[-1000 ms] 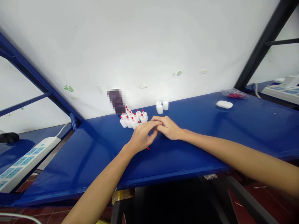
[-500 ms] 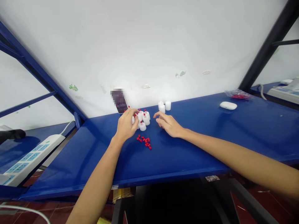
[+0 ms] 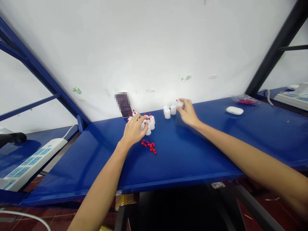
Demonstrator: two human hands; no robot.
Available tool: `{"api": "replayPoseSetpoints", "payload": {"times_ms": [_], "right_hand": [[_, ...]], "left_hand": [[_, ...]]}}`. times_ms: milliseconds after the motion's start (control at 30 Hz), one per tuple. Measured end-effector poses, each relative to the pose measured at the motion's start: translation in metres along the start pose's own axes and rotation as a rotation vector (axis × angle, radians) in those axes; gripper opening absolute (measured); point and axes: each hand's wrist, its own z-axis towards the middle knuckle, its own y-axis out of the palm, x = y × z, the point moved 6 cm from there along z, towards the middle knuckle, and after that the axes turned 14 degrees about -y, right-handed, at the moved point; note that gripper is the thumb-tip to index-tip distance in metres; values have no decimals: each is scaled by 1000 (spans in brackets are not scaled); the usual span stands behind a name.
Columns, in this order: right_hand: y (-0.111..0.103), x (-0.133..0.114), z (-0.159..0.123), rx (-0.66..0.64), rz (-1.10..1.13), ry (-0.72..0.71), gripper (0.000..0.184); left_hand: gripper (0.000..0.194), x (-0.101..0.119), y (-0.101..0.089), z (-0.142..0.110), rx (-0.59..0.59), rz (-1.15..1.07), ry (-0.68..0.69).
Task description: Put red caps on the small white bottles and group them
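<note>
My left hand (image 3: 135,129) rests over a cluster of small white cylinders with red tips (image 3: 151,123). Its thumb and index finger are apart, on either side of one red tip, and part of the cluster is hidden behind the hand. At the right, my right hand (image 3: 188,113) pinches a white cylinder (image 3: 179,103), blurred by motion, just above the table. Beside it stand several plain white cylinders (image 3: 167,113) without red tips. Nearer to me than the cluster lies a loose group of small red caps (image 3: 149,145).
A phone (image 3: 124,104) leans on the wall behind the cluster. On the blue table (image 3: 187,157), a white oval case (image 3: 234,110) and a clear bag with red pieces (image 3: 245,99) lie to the right. A power strip (image 3: 33,162) is at the left.
My right hand has moved right and away from me, from beside the cluster to the plain cylinders, and now holds one. My left hand has shifted slightly right over the cluster.
</note>
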Motion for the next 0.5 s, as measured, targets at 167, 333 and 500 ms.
{"api": "replayPoseSetpoints", "payload": {"times_ms": [167, 333, 500], "right_hand": [[12, -9, 8, 1, 238, 23, 43], [20, -15, 24, -56, 7, -66, 37], [28, -19, 40, -135, -87, -102, 37]], "left_hand": [[21, 2, -13, 1, 102, -78, -19], [18, 4, -11, 0, 97, -108, 8], [17, 6, -9, 0, 74, -110, 10]]}}
